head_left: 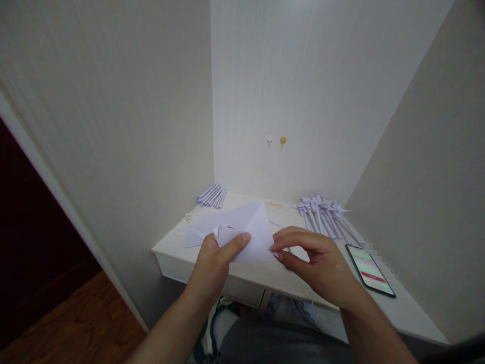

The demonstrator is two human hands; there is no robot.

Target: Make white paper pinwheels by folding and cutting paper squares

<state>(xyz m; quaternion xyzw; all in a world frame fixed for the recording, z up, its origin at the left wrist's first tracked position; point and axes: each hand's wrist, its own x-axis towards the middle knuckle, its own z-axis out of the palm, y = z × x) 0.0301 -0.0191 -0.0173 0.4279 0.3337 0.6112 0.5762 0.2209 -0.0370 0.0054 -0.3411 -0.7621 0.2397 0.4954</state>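
You're mid-fold: your left hand point(212, 260) pinches the white, partly folded paper sheet point(242, 230) above the white desk's point(273, 278) front edge, your right hand point(318, 260) nips its right corner; next, I'd judge, align edges and crease firmly

A white table point(265, 283) fills an alcove enclosed by three pale walls: left wall point(113, 126), back wall point(310, 76), right wall point(435, 192). Two small pins, one white point(269, 139) and one yellow point(283, 140), sit side by side on the back wall. Lower left, a wooden floor point(76, 323) borders a dark opening point(30, 217). Lighting is soft and even.
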